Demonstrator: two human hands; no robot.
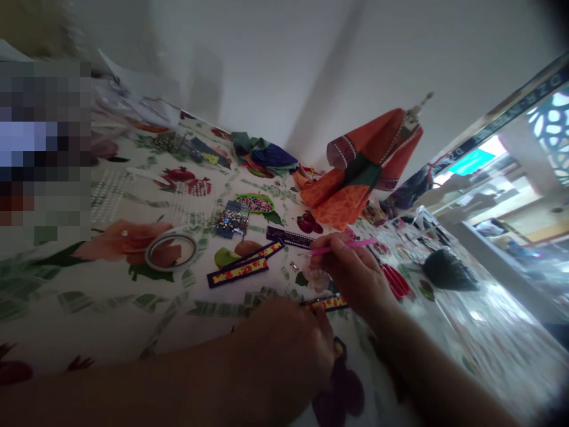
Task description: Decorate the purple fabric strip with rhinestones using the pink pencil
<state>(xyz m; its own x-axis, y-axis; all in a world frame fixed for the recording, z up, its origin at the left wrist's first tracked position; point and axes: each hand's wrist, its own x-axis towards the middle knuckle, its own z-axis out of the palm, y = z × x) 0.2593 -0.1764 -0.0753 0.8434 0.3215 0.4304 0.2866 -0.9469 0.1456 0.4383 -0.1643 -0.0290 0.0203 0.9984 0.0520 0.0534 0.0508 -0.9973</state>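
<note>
Between the thumb and fingers of my right hand [355, 270] is a thin pink pen-like stick [362, 243], its tip pointing left over the table. My left hand [288, 344] is closed at the near side, its fingers pressed on a yellow-and-red patterned strip [335, 302] with dark edges. Part of that strip is hidden behind the fingers. Two similar patterned strips [240, 273] lie crossed to the left. A dark purple strip [288, 237] with a row of pale dots lies just beyond my right hand. Small shiny pieces [294, 267] are scattered nearby.
Beyond the strips are a blue piece with shiny stones [232, 220] and a green-rimmed dish of colourful beads [255, 203]. A tape roll [171, 252] lies left. An orange-and-green doll-sized garment [368, 160] stands at the back. A dark bundle [448, 270] sits right.
</note>
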